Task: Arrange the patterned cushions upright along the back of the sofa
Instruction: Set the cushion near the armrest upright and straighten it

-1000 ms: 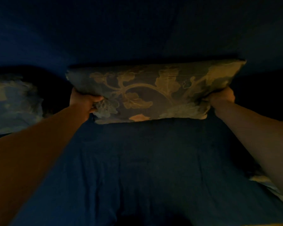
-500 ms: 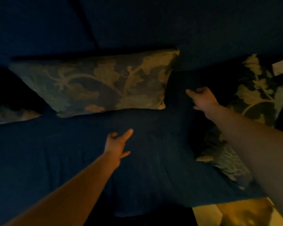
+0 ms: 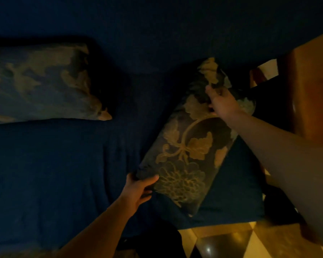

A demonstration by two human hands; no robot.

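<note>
On the dark blue sofa seat (image 3: 50, 164), toward its right end, a floral cushion (image 3: 186, 155) lies slanted, one corner near the front edge and the other up by the backrest (image 3: 157, 30). Left hand (image 3: 138, 189) is closed around its lower left corner, thumb on top. Right hand (image 3: 223, 103) rests on the upper end with fingers curled into the fabric; how firm that hold is cannot be told. A second patterned cushion (image 3: 41, 84) leans against the backrest at the left, well apart from the first. Just beside the sofa's right end stands a brown wooden piece of furniture (image 3: 309, 94), close to the right forearm. Glossy tiled floor (image 3: 222, 243) shows below
</note>
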